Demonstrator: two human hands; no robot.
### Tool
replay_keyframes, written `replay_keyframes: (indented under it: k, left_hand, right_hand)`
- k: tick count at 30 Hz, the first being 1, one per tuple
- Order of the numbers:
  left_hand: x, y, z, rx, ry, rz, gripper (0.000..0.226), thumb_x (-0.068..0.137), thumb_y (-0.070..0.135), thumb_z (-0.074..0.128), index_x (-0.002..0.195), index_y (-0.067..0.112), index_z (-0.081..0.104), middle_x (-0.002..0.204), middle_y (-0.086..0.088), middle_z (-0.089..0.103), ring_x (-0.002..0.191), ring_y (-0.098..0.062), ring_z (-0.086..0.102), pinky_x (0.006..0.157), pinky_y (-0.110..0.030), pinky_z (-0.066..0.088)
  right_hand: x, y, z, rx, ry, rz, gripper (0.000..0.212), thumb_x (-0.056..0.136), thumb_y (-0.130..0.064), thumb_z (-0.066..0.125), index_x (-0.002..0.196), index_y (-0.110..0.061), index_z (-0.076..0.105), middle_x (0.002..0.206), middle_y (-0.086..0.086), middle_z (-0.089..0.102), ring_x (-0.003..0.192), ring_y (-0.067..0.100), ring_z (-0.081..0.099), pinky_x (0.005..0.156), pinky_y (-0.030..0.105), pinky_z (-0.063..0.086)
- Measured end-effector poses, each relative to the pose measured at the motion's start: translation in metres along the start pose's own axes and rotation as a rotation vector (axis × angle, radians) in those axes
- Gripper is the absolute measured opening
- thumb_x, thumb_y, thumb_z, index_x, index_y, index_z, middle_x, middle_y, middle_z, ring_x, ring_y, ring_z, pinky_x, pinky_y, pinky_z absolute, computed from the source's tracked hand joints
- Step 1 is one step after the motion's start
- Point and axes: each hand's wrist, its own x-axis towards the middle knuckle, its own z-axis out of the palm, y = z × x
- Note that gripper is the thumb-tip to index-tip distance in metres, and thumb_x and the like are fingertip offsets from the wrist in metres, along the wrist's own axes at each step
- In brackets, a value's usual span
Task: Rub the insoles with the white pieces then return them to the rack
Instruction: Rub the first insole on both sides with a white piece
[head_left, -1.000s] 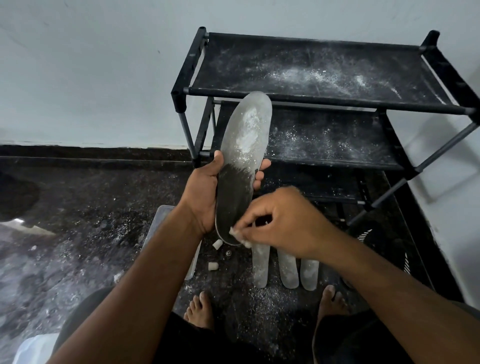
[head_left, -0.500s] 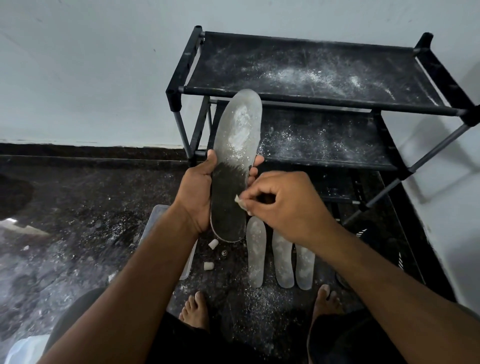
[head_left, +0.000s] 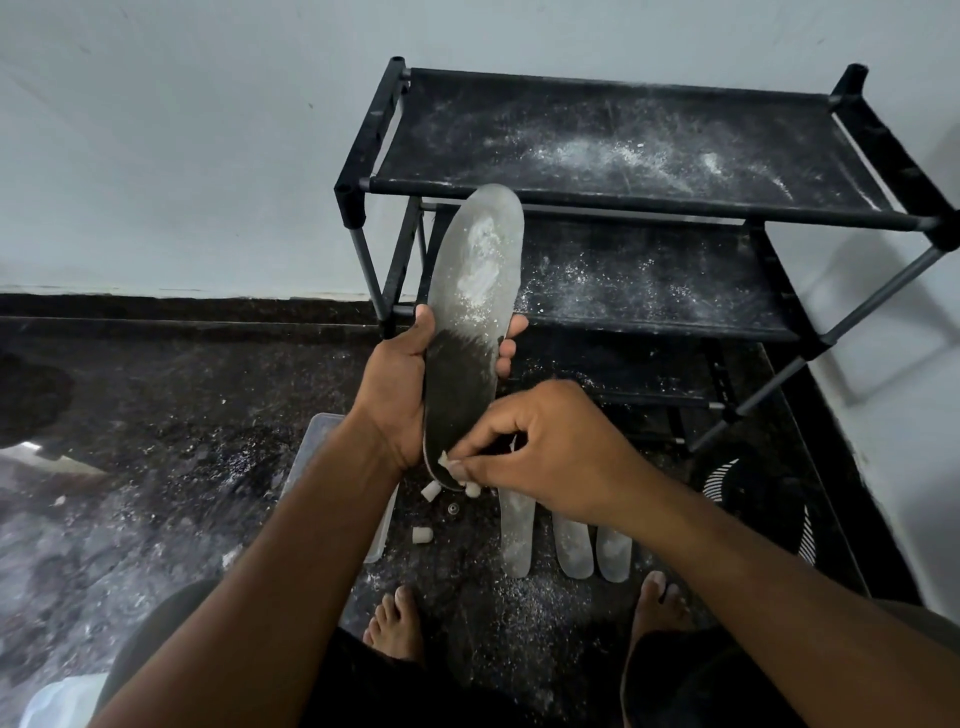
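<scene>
My left hand (head_left: 397, 382) holds the insole (head_left: 470, 322) up in front of me. My thumb lies on its left edge and my fingertips (head_left: 511, 332) curl around its right edge, so I grip it at the middle. My left arm reaches up from the bottom of the picture. The insole stands almost straight up, with its far end near the front bar of the black rack (head_left: 644, 202). The top half of the insole is white with powder and the bottom half is dark.

My right hand (head_left: 545, 447) comes in from the right, with the wrist bent and the back of the hand facing up. Its thumb and fingers pinch a small white piece (head_left: 445, 460) and press it on the bottom end of the insole.

Three more insoles (head_left: 571, 545) lie side by side on the dark floor (head_left: 156, 441) by my bare feet (head_left: 397, 621). Two loose white pieces (head_left: 423, 534) lie on the floor near them. White powder dusts the rack shelves and the floor.
</scene>
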Motion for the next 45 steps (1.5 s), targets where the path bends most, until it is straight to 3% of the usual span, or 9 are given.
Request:
replay_keyframes:
  k: [5, 10, 15, 21, 27, 32, 37, 43, 45]
  left_hand:
    - [-0.001, -0.006, 0.007, 0.024, -0.024, -0.029, 0.07, 0.11, 0.053, 0.028, 0.14, -0.005, 0.054, 0.14, -0.025, 0.061, 0.124, -0.033, 0.063, 0.097, -0.045, 0.058]
    - [-0.002, -0.004, 0.005, 0.043, 0.043, 0.013, 0.068, 0.111, 0.051, 0.023, 0.133, -0.003, 0.059, 0.134, -0.025, 0.065, 0.101, -0.027, 0.067, 0.091, -0.037, 0.059]
    - [-0.006, -0.005, 0.012, 0.03, 0.043, -0.006, 0.065, 0.111, 0.047, 0.028, 0.135, -0.006, 0.058, 0.13, -0.026, 0.067, 0.109, -0.032, 0.071, 0.093, -0.043, 0.06]
    - [-0.006, -0.004, 0.01, 0.039, 0.043, -0.013, 0.066, 0.111, 0.047, 0.025, 0.139, -0.005, 0.054, 0.137, -0.028, 0.062, 0.117, -0.033, 0.064, 0.103, -0.044, 0.054]
    - [-0.012, -0.003, 0.017, 0.05, 0.019, -0.013, 0.056, 0.107, 0.035, 0.029, 0.142, 0.0, 0.054, 0.125, -0.024, 0.066, 0.102, -0.032, 0.067, 0.087, -0.045, 0.061]
    - [-0.011, -0.005, 0.021, 0.189, 0.043, -0.026, 0.065, 0.109, 0.05, 0.028, 0.135, 0.001, 0.062, 0.123, -0.024, 0.066, 0.109, -0.032, 0.065, 0.101, -0.045, 0.052]
    - [-0.022, -0.002, 0.023, 0.33, 0.084, -0.069, 0.062, 0.108, 0.051, 0.035, 0.121, 0.0, 0.066, 0.096, -0.023, 0.073, 0.076, -0.03, 0.072, 0.069, -0.044, 0.063]
    - [-0.023, 0.0, 0.02, 0.449, 0.149, -0.083, 0.058, 0.109, 0.048, 0.04, 0.119, -0.004, 0.063, 0.084, -0.023, 0.072, 0.065, -0.031, 0.071, 0.06, -0.043, 0.064]
    - [-0.023, 0.0, 0.021, 0.461, 0.163, -0.097, 0.057, 0.109, 0.047, 0.039, 0.116, -0.003, 0.065, 0.085, -0.023, 0.073, 0.066, -0.032, 0.071, 0.062, -0.044, 0.063]
  right_hand:
    - [0.01, 0.009, -0.007, -0.179, 0.324, -0.073, 0.006, 0.084, -0.016, 0.076, 0.088, -0.013, 0.078, 0.086, -0.005, 0.072, 0.082, 0.007, 0.066, 0.08, 0.034, 0.056]
    - [0.004, 0.003, 0.003, -0.035, 0.019, -0.011, 0.005, 0.082, -0.019, 0.079, 0.084, -0.014, 0.079, 0.079, -0.005, 0.073, 0.072, 0.007, 0.068, 0.072, 0.034, 0.057]
    - [0.011, 0.014, -0.017, -0.279, 0.266, -0.072, 0.009, 0.085, -0.021, 0.074, 0.092, -0.016, 0.078, 0.087, -0.008, 0.07, 0.081, 0.004, 0.063, 0.077, 0.033, 0.055]
    - [0.004, 0.01, -0.01, -0.116, 0.024, -0.02, 0.004, 0.081, -0.015, 0.078, 0.084, -0.015, 0.079, 0.082, -0.009, 0.071, 0.076, 0.003, 0.066, 0.072, 0.023, 0.056]
    - [0.013, 0.028, -0.034, -0.37, 0.377, -0.075, 0.012, 0.087, -0.022, 0.073, 0.098, -0.023, 0.076, 0.094, -0.013, 0.07, 0.09, 0.005, 0.06, 0.085, 0.036, 0.052]
    - [0.013, 0.023, -0.012, -0.464, 0.167, -0.212, 0.013, 0.091, -0.017, 0.066, 0.1, -0.012, 0.074, 0.09, -0.002, 0.064, 0.091, 0.011, 0.051, 0.082, 0.031, 0.048]
    - [0.017, 0.03, -0.026, -0.498, 0.364, -0.211, 0.02, 0.091, -0.01, 0.066, 0.109, -0.009, 0.072, 0.099, -0.004, 0.06, 0.097, 0.007, 0.044, 0.087, 0.017, 0.04]
    - [0.013, 0.026, -0.021, -0.573, -0.047, -0.199, 0.007, 0.085, -0.008, 0.069, 0.084, -0.013, 0.074, 0.092, -0.009, 0.056, 0.094, 0.008, 0.045, 0.08, 0.033, 0.048]
    - [0.013, 0.027, -0.029, -0.46, 0.008, -0.182, 0.01, 0.089, -0.014, 0.068, 0.091, -0.018, 0.076, 0.093, -0.012, 0.059, 0.094, 0.006, 0.047, 0.08, 0.026, 0.045]
